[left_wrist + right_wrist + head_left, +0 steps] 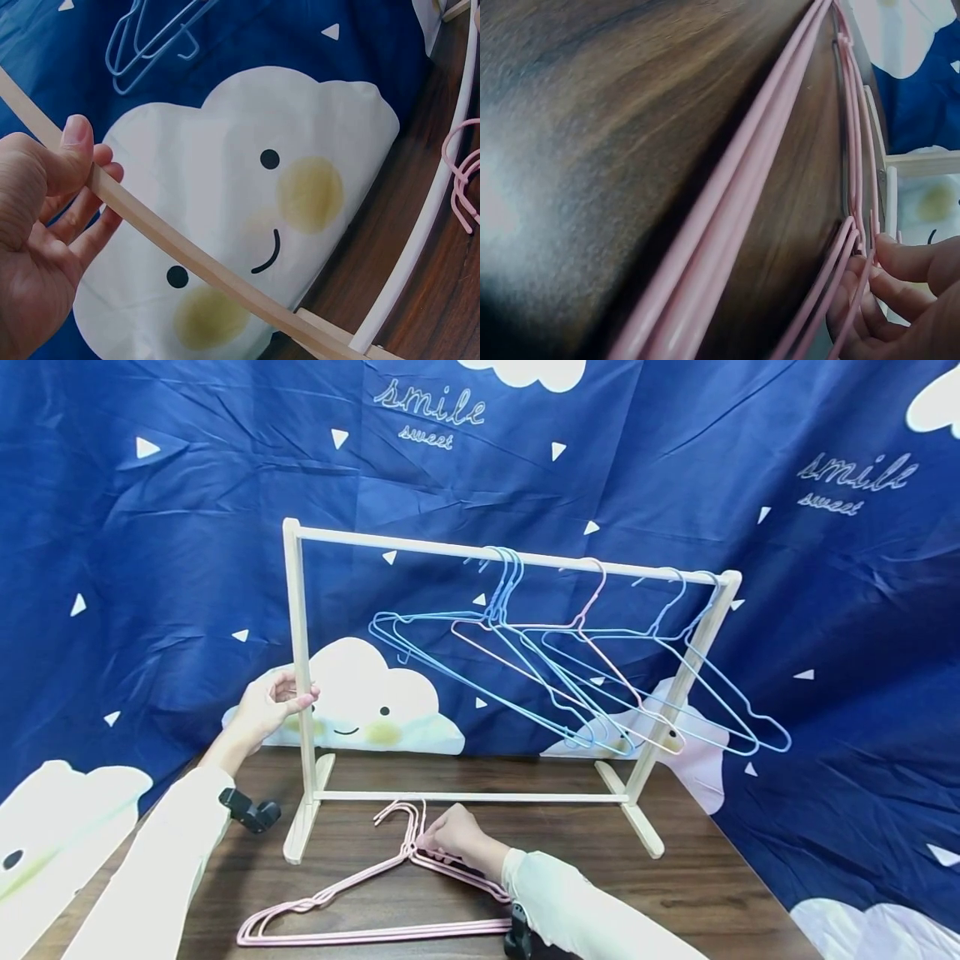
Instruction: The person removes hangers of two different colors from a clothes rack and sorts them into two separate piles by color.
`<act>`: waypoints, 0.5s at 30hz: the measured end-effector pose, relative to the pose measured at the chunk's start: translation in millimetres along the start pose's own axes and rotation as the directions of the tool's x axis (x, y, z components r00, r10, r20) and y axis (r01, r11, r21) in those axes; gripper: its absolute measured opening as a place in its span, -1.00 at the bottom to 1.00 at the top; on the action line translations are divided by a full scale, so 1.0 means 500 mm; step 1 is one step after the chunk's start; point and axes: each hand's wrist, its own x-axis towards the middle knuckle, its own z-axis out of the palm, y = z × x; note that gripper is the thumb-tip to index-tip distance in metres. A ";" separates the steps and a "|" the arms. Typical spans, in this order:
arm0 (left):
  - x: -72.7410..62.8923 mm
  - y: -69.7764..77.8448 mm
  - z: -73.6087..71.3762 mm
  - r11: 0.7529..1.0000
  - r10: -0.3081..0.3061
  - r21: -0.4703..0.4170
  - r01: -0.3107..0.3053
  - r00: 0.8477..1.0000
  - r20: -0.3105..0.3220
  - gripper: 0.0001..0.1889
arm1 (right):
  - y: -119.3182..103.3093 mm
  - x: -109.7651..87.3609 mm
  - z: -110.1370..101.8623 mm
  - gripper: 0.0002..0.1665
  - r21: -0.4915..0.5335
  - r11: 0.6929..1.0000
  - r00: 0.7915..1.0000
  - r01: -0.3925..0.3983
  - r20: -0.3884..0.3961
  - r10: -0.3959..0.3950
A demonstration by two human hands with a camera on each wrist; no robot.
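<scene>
My left hand holds the left post of a white wooden clothes rack, the thumb in front and the fingers behind it. The left wrist view shows this left hand around the post. Several pink wire hangers lie stacked on the table, hooks toward the rack. At their necks my right hand pinches a pink hanger. The right wrist view shows the thumb and fingers of the right hand on its wire, with the hangers' long bars running past.
Several blue hangers and a pink one hang from the rack's top rail, mostly toward its middle and right. A white lower bar joins the rack's feet. A blue cloud-printed curtain hangs behind the brown wooden table.
</scene>
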 end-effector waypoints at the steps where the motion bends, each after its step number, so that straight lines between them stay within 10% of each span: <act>1: 0.000 -0.001 0.000 1.000 0.001 0.001 -0.001 1.000 0.000 -0.66 | 0.001 0.000 0.002 -0.93 -0.030 1.000 1.000 0.009 -0.014 -0.009; 15: 0.006 -0.014 -0.007 0.998 -0.016 0.054 0.017 1.000 -0.007 -0.71 | -0.035 0.006 -0.028 -0.85 0.298 0.941 0.980 -0.158 0.167 0.111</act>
